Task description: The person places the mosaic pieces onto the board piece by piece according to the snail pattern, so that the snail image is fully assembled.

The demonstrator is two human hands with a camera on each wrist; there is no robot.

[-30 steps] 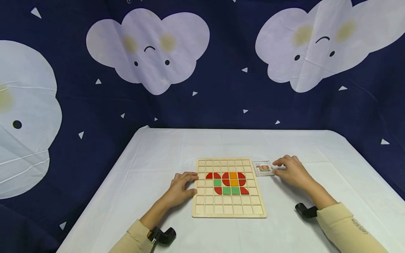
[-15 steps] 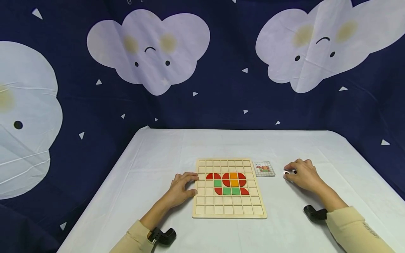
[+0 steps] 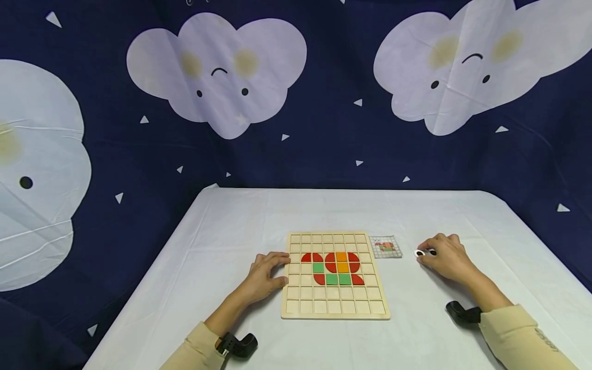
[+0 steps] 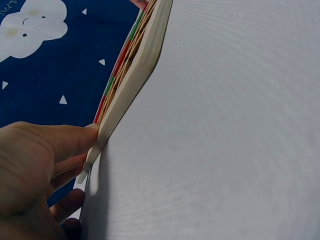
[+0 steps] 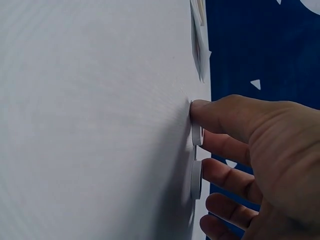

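Note:
My left hand (image 3: pixel 262 277) touches the left edge of a wooden grid board (image 3: pixel 333 306), fingers spread along it. The left wrist view shows the thumb (image 4: pixel 82 137) right at the board's side. Red, green and orange tiles (image 3: pixel 338 279) form a pattern in the board's cells. To the right, my right hand (image 3: pixel 446 258) pinches a small white disc with a dark centre (image 3: pixel 419 253) between thumb and index finger, down at the table. A second such disc (image 5: pixel 196 180) lies beside it, near the middle fingertip.
A small picture card (image 3: pixel 386 247) with a printed grid pattern lies against the board's upper right side. White cloth covers the table (image 3: pixel 333 210). Behind it hangs a dark blue curtain (image 3: pixel 333 149) with clouds. Both wrists wear black camera mounts (image 3: pixel 242 346).
My right hand has left the card's right edge and moved right and slightly nearer, to the white discs, which now show at its fingertips. The left hand and board stay put.

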